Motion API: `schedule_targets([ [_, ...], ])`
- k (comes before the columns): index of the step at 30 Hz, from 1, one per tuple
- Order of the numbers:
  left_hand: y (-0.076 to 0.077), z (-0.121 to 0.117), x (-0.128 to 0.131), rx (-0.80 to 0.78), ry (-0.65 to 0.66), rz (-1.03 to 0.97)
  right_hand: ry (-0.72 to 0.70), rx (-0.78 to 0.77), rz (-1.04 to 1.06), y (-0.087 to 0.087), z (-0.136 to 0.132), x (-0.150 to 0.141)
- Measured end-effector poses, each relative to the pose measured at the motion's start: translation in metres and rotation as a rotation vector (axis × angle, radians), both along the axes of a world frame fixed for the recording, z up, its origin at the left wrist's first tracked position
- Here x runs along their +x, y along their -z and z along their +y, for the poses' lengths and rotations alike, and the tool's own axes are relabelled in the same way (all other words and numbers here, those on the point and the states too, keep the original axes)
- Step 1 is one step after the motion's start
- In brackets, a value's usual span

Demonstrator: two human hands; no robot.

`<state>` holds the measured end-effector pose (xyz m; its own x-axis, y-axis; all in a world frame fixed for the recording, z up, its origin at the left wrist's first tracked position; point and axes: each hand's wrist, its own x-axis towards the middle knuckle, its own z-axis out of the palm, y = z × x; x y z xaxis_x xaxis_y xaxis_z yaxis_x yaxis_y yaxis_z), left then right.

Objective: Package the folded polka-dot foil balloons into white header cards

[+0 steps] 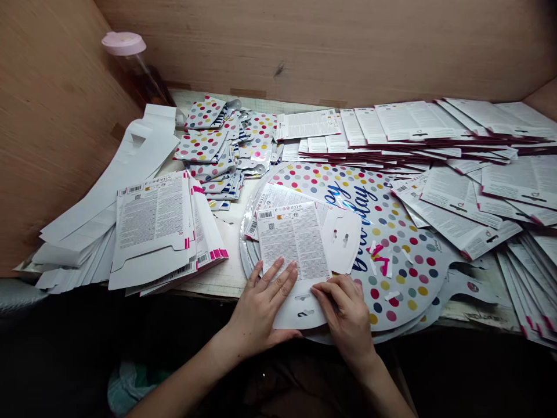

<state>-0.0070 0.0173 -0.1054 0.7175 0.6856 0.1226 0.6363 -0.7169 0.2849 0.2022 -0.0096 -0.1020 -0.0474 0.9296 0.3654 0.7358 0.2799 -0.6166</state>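
Left hand: fingers spread, laid flat over the lower part of a printed sleeve; left hand, printed sleeve.
Right hand: thumb and index finger drawn together in what looks like a pinch on the sleeve's right edge, near the hang slots; right hand.
Sleeve: print up, slightly askew, white flap toward the person; lies over other sleeves on the dotted sheets.
Dotted sheets: round, layered, blue lettering partly covered; pink and white scraps lie on top, right of the hands.
Left side: sleeve stack beside white strips; dotted packets behind, bottle by the wall.
Right side: overlapping sleeve pile on the tabletop.
Slip risk: dotted sheets look glossy; uneven pressure from the left hand could skate the sleeve sideways.
Tear risk: a hard pull by the pinch could rip the card at the slots, probably its weakest part.
Scrap risk: a sweep of the right wrist could scatter the loose bits or drag them under a sleeve.
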Motion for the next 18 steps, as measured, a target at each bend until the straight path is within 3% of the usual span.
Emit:
schedule_targets([
  [10, 0.001, 0.000, -0.001, 0.002, 0.002, 0.017, -0.057, -0.021, -0.260, 0.006, 0.005, -0.003],
  [15, -0.003, 0.001, -0.002, -0.011, 0.020, -0.008, -0.358, -0.145, -0.172, -0.015, -0.026, 0.023],
  [18, -0.008, 0.009, -0.003, -0.026, 0.070, -0.030, -0.487, -0.225, -0.240, -0.031, -0.040, 0.048],
])
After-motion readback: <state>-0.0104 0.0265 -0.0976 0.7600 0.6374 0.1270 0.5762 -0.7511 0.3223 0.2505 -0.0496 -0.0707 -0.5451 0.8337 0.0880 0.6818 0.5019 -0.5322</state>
